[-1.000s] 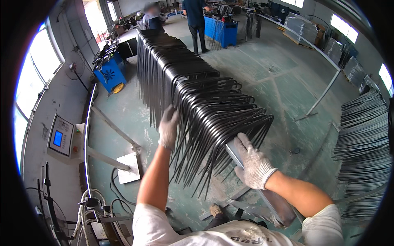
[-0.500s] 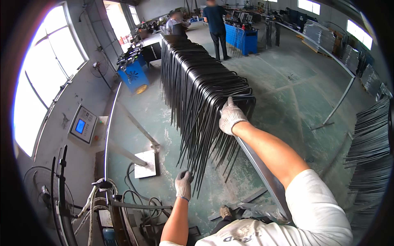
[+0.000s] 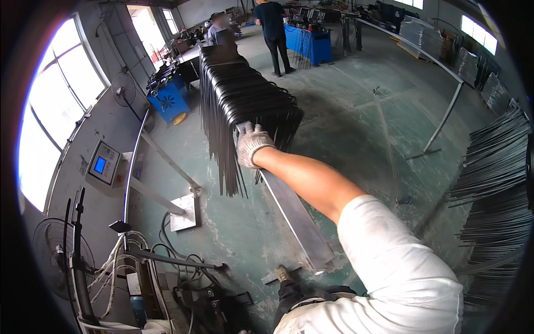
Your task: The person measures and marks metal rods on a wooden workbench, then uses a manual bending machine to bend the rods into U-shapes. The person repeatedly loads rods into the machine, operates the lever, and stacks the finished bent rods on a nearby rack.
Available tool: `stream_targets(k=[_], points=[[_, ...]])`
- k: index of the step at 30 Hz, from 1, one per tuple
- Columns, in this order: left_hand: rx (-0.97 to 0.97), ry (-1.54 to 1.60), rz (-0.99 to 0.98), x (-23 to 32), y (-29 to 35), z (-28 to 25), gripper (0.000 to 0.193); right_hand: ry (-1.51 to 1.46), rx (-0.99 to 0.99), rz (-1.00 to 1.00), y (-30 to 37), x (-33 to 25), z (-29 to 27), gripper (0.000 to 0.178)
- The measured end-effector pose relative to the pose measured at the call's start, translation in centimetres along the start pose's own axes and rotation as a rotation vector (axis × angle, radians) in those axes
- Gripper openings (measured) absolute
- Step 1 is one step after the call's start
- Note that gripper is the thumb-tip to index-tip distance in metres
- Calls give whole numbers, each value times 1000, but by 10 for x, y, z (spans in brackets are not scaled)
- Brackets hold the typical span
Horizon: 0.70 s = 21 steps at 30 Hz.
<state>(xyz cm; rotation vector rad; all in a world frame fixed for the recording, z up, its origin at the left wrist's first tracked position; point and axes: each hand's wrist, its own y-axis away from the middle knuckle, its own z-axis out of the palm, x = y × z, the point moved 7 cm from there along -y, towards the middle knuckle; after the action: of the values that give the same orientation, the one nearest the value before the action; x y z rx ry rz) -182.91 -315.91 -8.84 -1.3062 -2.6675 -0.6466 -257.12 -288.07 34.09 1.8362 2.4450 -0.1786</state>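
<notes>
Bent black rods [image 3: 250,100] are draped far along the metal beam [image 3: 296,217]. The right hand [image 3: 253,146] is placed over the beam beside them; its grip cannot be told; the left hand is unseen. If pushed unevenly, rods could be tangled or tipped off.

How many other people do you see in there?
2. One person in a dark top stands left of the blue cabinet; another in a lighter top is near the far end of the black rods. More may be hidden.
</notes>
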Motion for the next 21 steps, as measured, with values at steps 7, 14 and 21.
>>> stream_targets(k=[7,14,21], points=[[-24,607,-542,44,141,52,31,-62,77,-177,31,-21,5,78],[326,1104,-724,78,278,9,32,-22,89,-195,-6,8,23,69],[616,913,-1070,46,470,31,34,192,120,-407,-69,50,63,56]])
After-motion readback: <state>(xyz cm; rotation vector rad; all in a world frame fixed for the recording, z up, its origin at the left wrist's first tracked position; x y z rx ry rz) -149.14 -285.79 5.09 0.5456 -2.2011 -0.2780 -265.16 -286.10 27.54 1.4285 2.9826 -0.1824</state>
